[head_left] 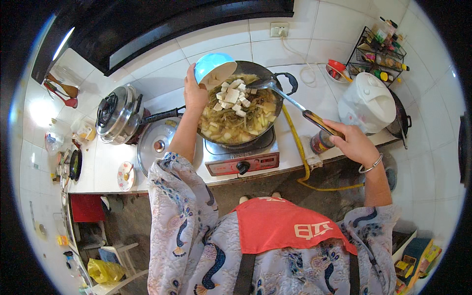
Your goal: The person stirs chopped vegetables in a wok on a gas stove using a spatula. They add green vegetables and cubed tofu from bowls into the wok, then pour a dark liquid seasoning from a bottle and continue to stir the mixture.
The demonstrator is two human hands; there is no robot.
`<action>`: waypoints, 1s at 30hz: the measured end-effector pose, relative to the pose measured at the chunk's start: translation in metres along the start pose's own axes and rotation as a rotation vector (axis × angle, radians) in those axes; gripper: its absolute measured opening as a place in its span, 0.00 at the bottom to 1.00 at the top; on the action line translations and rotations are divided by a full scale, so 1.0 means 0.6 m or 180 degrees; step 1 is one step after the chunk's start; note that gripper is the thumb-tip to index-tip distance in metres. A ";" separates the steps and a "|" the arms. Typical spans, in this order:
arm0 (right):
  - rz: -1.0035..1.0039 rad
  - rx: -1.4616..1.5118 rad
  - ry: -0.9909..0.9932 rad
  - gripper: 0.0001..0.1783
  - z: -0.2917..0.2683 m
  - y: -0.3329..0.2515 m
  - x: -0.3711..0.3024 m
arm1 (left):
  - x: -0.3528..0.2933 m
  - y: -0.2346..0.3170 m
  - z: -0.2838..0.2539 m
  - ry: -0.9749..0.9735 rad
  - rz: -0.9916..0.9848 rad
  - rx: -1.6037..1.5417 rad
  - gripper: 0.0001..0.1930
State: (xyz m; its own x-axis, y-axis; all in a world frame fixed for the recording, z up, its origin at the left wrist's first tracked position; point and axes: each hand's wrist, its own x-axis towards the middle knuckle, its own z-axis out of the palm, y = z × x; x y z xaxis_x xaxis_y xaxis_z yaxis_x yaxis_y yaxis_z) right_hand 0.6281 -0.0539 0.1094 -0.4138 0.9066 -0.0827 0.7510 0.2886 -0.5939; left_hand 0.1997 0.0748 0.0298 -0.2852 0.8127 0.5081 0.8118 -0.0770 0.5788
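My left hand is closed on a blue bowl, tipped over the far left part of a dark wok. White tofu cubes lie heaped in the wok just below the bowl's rim, on top of a broth with greenish shreds and pale yellow chunks. In my right hand is the wooden-ended handle of a metal spatula; its head reaches over the wok's right side, beside the tofu. The wok sits on a gas stove with a black knob.
Left of the stove are a glass lid, a pressure cooker and a small plate with a spoon. A yellow gas hose runs down the right side. Near my right hand stand a jar and a white rice cooker.
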 end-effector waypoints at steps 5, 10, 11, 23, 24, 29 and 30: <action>0.0239 0.0941 -0.0231 0.26 0.034 -0.031 0.059 | -0.015 -0.013 -0.022 0.0263 0.0436 0.0067 0.37; 0.0464 0.1386 -0.0796 0.26 0.053 -0.013 0.067 | -0.040 0.000 -0.029 0.0315 0.0776 -0.0126 0.36; 0.0462 0.1329 -0.0868 0.26 0.047 -0.011 0.053 | -0.048 -0.004 -0.034 0.0317 0.0706 -0.0146 0.36; 0.0436 0.1525 -0.0402 0.26 0.067 -0.014 0.060 | -0.034 -0.009 -0.053 -0.0026 -0.2095 -0.2921 0.29; 0.0463 0.1526 -0.0402 0.27 0.059 -0.015 0.052 | -0.033 -0.025 -0.060 -0.0236 -0.2261 -0.3365 0.28; 0.0582 0.1664 -0.0380 0.28 0.057 -0.002 0.045 | -0.044 -0.070 -0.066 -0.0953 -0.2898 -0.4265 0.23; 0.0553 0.1635 -0.0341 0.28 0.059 -0.004 0.045 | -0.049 -0.058 -0.070 -0.0953 -0.3001 -0.4197 0.22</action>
State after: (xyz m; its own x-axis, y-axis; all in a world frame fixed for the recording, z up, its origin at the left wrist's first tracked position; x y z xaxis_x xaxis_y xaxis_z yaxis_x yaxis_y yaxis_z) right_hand 0.5969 -0.0407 0.0803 -0.3764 0.8834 -0.2792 0.4763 -0.0740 -0.8762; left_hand 0.1586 0.0292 0.0214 -0.1668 0.9185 -0.3584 -0.5907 0.1980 0.7823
